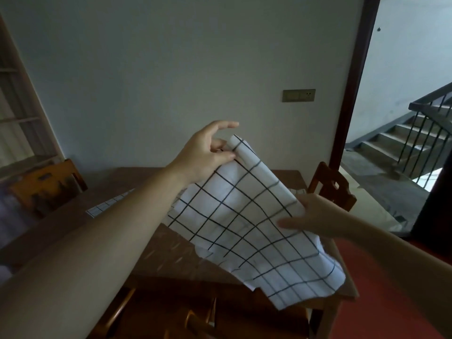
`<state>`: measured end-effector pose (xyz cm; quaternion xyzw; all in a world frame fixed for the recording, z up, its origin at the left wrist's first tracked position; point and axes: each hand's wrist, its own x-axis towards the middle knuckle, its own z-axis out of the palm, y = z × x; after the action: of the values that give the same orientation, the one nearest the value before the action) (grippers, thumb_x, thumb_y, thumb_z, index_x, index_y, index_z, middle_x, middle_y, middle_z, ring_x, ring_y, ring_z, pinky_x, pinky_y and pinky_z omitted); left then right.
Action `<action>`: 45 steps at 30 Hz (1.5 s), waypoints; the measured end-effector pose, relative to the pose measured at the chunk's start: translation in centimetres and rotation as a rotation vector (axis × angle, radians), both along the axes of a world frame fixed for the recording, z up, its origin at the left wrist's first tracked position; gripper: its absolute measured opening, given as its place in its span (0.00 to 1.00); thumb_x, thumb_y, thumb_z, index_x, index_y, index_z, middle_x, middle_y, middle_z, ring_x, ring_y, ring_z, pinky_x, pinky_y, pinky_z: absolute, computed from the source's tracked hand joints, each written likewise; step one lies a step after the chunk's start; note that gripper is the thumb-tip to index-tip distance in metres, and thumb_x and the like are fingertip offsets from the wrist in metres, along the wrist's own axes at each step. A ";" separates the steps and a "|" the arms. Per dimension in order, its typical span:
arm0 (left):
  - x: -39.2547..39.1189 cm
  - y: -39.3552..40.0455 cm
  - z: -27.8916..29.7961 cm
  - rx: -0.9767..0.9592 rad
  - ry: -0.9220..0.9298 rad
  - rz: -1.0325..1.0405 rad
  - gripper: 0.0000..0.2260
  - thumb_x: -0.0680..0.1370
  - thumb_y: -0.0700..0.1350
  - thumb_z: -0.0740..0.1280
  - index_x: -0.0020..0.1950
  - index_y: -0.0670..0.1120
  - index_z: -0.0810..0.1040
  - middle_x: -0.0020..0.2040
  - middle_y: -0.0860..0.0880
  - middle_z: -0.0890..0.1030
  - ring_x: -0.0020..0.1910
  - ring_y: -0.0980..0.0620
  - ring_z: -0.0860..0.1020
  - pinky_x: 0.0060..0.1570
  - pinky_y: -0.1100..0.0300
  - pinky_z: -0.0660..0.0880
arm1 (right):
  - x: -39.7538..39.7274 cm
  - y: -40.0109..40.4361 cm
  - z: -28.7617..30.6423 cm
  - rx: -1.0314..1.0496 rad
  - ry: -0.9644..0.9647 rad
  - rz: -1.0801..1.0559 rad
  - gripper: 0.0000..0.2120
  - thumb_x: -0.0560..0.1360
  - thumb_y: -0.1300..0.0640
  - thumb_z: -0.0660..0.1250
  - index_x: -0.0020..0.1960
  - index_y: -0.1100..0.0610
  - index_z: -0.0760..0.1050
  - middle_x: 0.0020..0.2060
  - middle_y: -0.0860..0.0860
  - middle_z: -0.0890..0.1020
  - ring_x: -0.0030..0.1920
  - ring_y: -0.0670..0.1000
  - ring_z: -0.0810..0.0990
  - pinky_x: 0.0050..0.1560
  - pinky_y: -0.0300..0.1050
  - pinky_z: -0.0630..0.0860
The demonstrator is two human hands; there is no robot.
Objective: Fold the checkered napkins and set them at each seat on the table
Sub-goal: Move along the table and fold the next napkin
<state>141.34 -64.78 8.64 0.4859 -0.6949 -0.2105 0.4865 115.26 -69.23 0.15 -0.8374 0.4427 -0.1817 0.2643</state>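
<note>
Checkered napkin (244,223) hangs mid-frame above the wooden worktop (171,250), left hand (205,155) pinching its top corner, right hand (315,214) gripping the side edge; matching corners squarely should give a clean fold.

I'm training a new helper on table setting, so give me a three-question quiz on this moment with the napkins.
1. True or false: the left hand pinches the top corner of the lifted checkered napkin.
2. Where does the right hand hold that napkin? A) bottom edge B) right edge C) nowhere
3. What lies flat on the wooden table to the left, partly hidden by the left forearm?

Key
1. True.
2. B.
3. A second napkin with the same check.
</note>
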 end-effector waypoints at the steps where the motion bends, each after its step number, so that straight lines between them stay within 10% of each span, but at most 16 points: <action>1: 0.5 -0.2 -0.1 -0.006 0.056 0.018 0.25 0.75 0.33 0.68 0.63 0.60 0.72 0.41 0.44 0.83 0.43 0.53 0.80 0.53 0.58 0.75 | -0.4 -0.1 -0.4 0.066 0.070 0.013 0.08 0.70 0.47 0.74 0.45 0.47 0.78 0.39 0.46 0.83 0.38 0.42 0.83 0.39 0.35 0.79; 6: 3.0 0.0 -0.7 0.175 -0.073 0.126 0.28 0.75 0.32 0.69 0.68 0.57 0.70 0.47 0.50 0.81 0.48 0.57 0.79 0.53 0.61 0.72 | -1.3 -0.4 -1.0 0.025 0.144 -0.179 0.08 0.70 0.50 0.75 0.42 0.54 0.80 0.36 0.49 0.83 0.35 0.47 0.82 0.36 0.38 0.79; 10: 2.3 0.5 -1.1 0.263 -0.506 0.195 0.34 0.68 0.54 0.77 0.71 0.60 0.66 0.70 0.53 0.70 0.70 0.53 0.68 0.66 0.52 0.67 | -0.6 0.3 1.1 -0.225 0.296 -0.139 0.12 0.71 0.49 0.73 0.33 0.48 0.72 0.32 0.45 0.76 0.32 0.44 0.76 0.33 0.37 0.75; 15: -5.6 0.4 -3.1 0.235 -0.870 0.017 0.28 0.71 0.66 0.69 0.67 0.57 0.73 0.66 0.54 0.77 0.62 0.53 0.75 0.61 0.52 0.73 | 1.7 1.1 3.7 -0.387 0.456 -0.035 0.09 0.71 0.47 0.72 0.35 0.47 0.74 0.32 0.44 0.75 0.33 0.42 0.76 0.35 0.39 0.75; 17: -6.9 -0.1 -3.9 0.242 -0.818 0.000 0.08 0.76 0.55 0.70 0.46 0.52 0.81 0.43 0.53 0.82 0.40 0.54 0.78 0.41 0.57 0.74 | 1.4 1.4 4.9 -0.404 0.436 -0.014 0.08 0.70 0.45 0.73 0.40 0.48 0.77 0.34 0.43 0.77 0.35 0.42 0.76 0.40 0.41 0.78; 19: -5.9 -0.3 -4.5 0.293 -0.718 -0.013 0.09 0.77 0.51 0.69 0.39 0.49 0.81 0.34 0.52 0.80 0.31 0.54 0.74 0.32 0.60 0.69 | -0.3 1.3 5.8 -0.350 0.404 0.022 0.11 0.70 0.45 0.74 0.38 0.49 0.75 0.32 0.42 0.75 0.31 0.40 0.73 0.34 0.34 0.71; 27: -3.3 0.4 -5.4 0.501 -0.447 -0.157 0.04 0.72 0.55 0.73 0.46 0.59 0.85 0.47 0.59 0.85 0.51 0.57 0.82 0.60 0.51 0.74 | -3.4 0.6 5.5 -0.065 -0.168 -0.060 0.05 0.64 0.46 0.76 0.39 0.45 0.85 0.36 0.57 0.84 0.38 0.62 0.81 0.45 0.54 0.79; 32: -6.0 1.0 -4.5 0.324 -0.165 -0.197 0.09 0.77 0.53 0.69 0.41 0.50 0.85 0.29 0.58 0.75 0.29 0.56 0.71 0.34 0.67 0.65 | -1.8 1.3 6.9 -0.139 -0.187 -0.017 0.03 0.67 0.52 0.77 0.41 0.49 0.84 0.36 0.46 0.85 0.35 0.42 0.82 0.38 0.29 0.75; 36: -6.0 1.0 -5.4 0.220 -0.041 -0.177 0.08 0.75 0.49 0.72 0.40 0.47 0.86 0.30 0.47 0.73 0.31 0.49 0.66 0.35 0.56 0.63 | -2.1 1.8 7.8 -0.195 -0.182 0.003 0.06 0.66 0.48 0.75 0.41 0.49 0.84 0.33 0.44 0.83 0.32 0.40 0.79 0.34 0.26 0.72; 45: -5.5 1.7 -5.8 0.192 0.144 -0.176 0.06 0.75 0.48 0.71 0.38 0.53 0.85 0.21 0.59 0.70 0.24 0.58 0.63 0.28 0.64 0.59 | -2.9 1.3 8.6 -0.144 -0.295 -0.007 0.04 0.70 0.58 0.75 0.41 0.50 0.84 0.31 0.40 0.84 0.31 0.38 0.79 0.34 0.26 0.71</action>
<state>135.80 -63.11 2.80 0.4510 -0.6747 -0.3521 0.4663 112.35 -67.97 8.73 -0.8169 0.3879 -0.3348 0.2649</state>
